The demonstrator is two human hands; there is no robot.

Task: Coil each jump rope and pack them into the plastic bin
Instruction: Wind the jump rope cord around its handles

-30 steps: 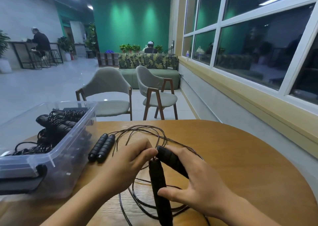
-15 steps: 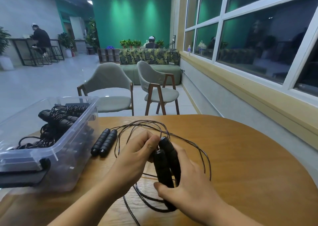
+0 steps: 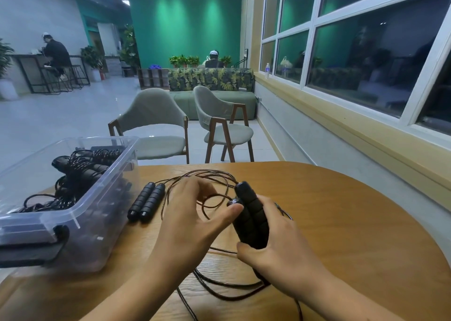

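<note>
My right hand (image 3: pixel 280 252) grips two black foam handles (image 3: pixel 251 215) of a jump rope, held side by side and tilted upright over the wooden table (image 3: pixel 353 223). Their thin dark cord (image 3: pixel 214 198) lies in loose loops on the table around both hands. My left hand (image 3: pixel 192 220) hovers beside the handles with spread fingers, its thumb tip touching the metal end of one handle. A second pair of black handles (image 3: pixel 146 201) lies on the table beside the clear plastic bin (image 3: pixel 73 220). Several coiled ropes (image 3: pixel 78 171) sit inside the bin.
The bin stands at the table's left edge with a dark latch (image 3: pixel 36 250) on its near end. Two grey chairs (image 3: pixel 156 130) stand beyond the table's far edge. A window wall runs along the right. People sit far off in the room.
The two handles have been brought together and raised more upright in my right hand. My left hand has let go of its handle and opened, only its thumb touching the top.
</note>
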